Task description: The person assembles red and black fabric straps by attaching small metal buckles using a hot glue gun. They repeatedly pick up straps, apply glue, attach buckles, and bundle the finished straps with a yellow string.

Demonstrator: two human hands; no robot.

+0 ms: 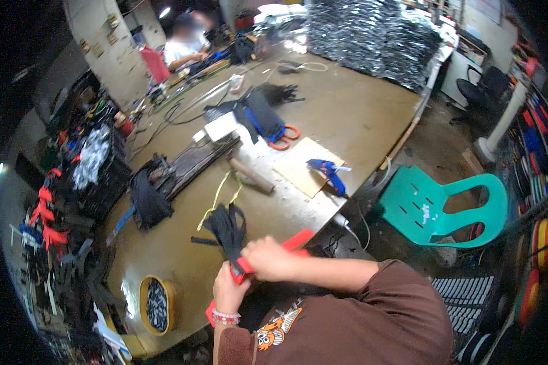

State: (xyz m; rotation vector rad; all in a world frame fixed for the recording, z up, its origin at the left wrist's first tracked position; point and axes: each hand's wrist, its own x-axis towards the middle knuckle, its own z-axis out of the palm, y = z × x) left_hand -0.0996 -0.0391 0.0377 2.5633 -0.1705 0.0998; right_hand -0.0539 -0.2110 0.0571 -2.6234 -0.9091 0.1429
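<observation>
Both hands meet at the table's near edge, close together around a red strap (pixel 298 241) or flat red strip. My left hand (pixel 228 289), with a beaded bracelet on the wrist, is closed at the lower left of this strip. Just to the right, my right hand (pixel 266 258) grips the red strip from above, fingers curled. A bundle of black straps (pixel 228 230) fans out over the table from between the hands; which hand bears it is partly hidden. A thin yellow cord (pixel 218 198) lies just beyond the bundle.
On the brown table (pixel 353 115) lie a blue glue gun (pixel 329 172) on a cream sheet, orange-handled scissors (pixel 284 138), a cardboard tube (pixel 252 176) and a dark board (pixel 198 164). A yellow tub (pixel 170 306) of small dark pieces stands near left. A green chair (pixel 441 207) is at right; another person sits far off.
</observation>
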